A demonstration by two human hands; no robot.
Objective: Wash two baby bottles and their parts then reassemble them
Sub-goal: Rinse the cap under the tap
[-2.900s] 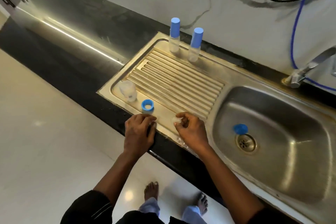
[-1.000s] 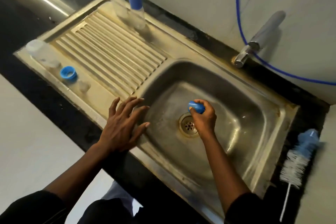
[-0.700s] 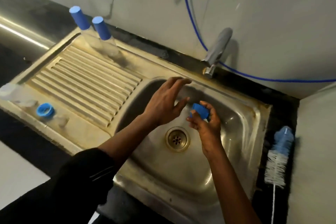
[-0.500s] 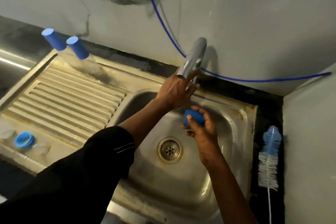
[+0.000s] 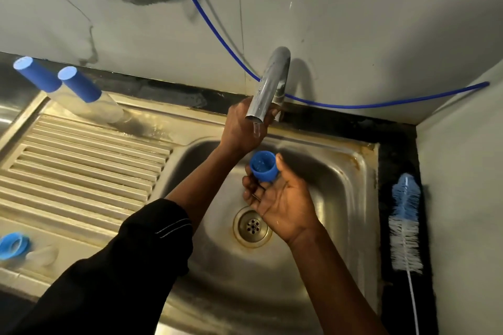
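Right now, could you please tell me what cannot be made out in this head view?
Fingers of the left hand: hidden behind the tap spout, so its grip is unclear.
The blue ring: cut off by the left edge of the picture.
The clear part beside it: too pale and blurred to identify.
Near rim of the sink: covered by the black sleeve.

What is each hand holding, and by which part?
Right hand pinches the blue cap by its side wall. Left hand is at the tap, its grip hidden.

Two bottles (image 5: 36,75) (image 5: 80,84), one cap (image 5: 262,168), one ring (image 5: 12,246), one brush (image 5: 405,226), one tap (image 5: 269,84)
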